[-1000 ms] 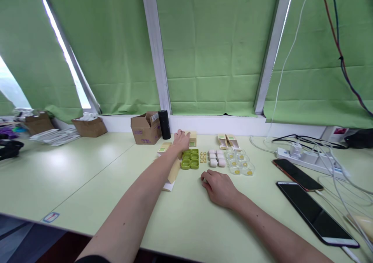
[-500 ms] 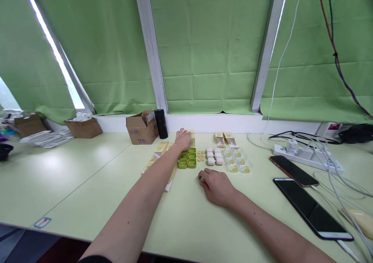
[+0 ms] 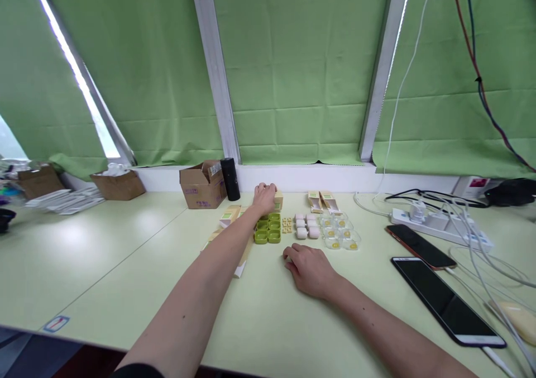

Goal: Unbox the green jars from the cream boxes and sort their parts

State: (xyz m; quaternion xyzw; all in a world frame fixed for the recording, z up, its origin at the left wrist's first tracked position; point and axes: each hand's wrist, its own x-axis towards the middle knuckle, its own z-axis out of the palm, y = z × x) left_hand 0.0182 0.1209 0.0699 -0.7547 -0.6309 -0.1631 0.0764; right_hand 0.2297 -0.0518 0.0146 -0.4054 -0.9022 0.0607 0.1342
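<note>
My left hand (image 3: pixel 264 198) reaches to the far side of the table, its fingers bent around a small pale-yellow carton (image 3: pixel 278 200); the hand hides part of that carton. Just in front of it are several green square cups (image 3: pixel 268 231) in two columns. My right hand (image 3: pixel 309 269) rests on the table, fingers loosely curled and apart from the thumb, with nothing visible in it. Beyond it stand tiny yellow pieces (image 3: pixel 287 225), pale pink blocks (image 3: pixel 307 225) and clear cups with yellow centres (image 3: pixel 341 233). More flattened cartons (image 3: pixel 229 215) lie partly behind my left forearm.
Two opened cartons (image 3: pixel 322 201) stand at the back. A brown cardboard box (image 3: pixel 202 187) and a black cylinder (image 3: pixel 230 180) are by the wall. To the right lie a power strip (image 3: pixel 439 228), cables and two phones, one of them large (image 3: pixel 448 300).
The small carton at my left hand shows more to the right of the fingers and sits slightly turned. My right hand stays in place. The view has shifted slightly.
</note>
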